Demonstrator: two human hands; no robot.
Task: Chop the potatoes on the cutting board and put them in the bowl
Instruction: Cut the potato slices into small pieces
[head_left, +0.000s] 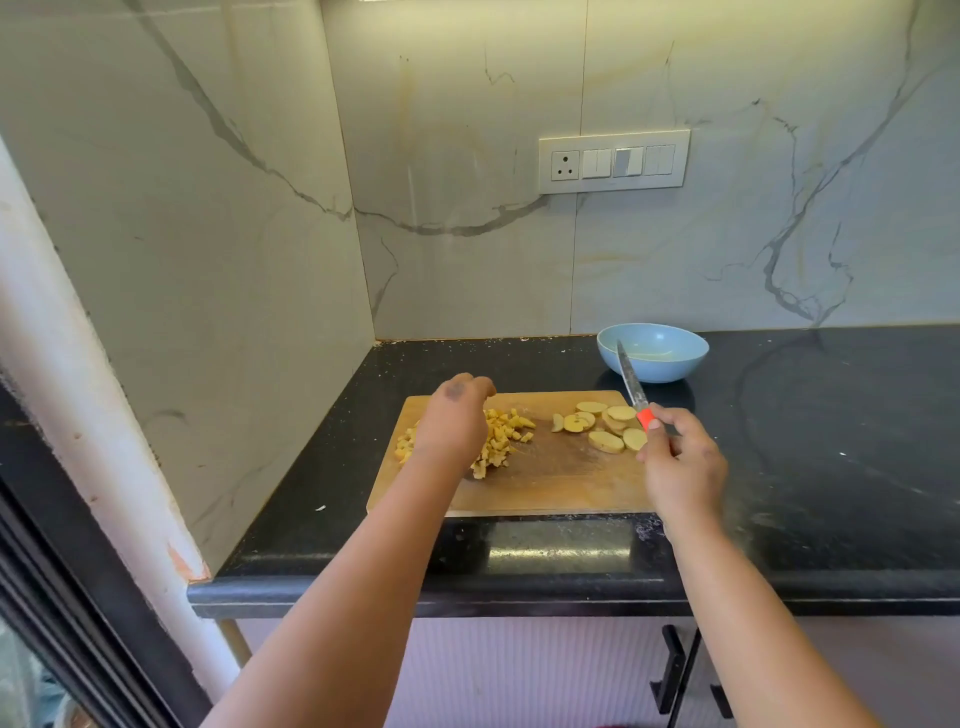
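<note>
The potatoes are lying on the wooden cutting board (545, 483) in two groups. A heap of small diced potato pieces (501, 441) is sitting toward the board's 9 o'clock side, and a cluster of round potato slices (605, 428) is overlapping at the board's 2 o'clock corner, well apart from the dice with bare wood between them.

The left hand (452, 421) is hovering over the diced heap, palm down with fingers curled downward, hiding part of the pile; whether it is actually gripping any pieces cannot be told. The right hand (683, 467) is sitting at the board's 3 o'clock edge, fingers wrapped closed around the orange handle of a knife (635, 392). The blade is pointing up toward 11 o'clock, lifted clear of the slices, its tip crossing in front of the bowl.

The light blue bowl (670, 364) is standing at 1 o'clock from the board, near its far corner, upright, with no potato showing inside.

Board and bowl are resting on a black speckled countertop (831, 441). Behind it, at 12 o'clock, a marble-patterned wall is carrying a white switch panel (614, 161).
</note>
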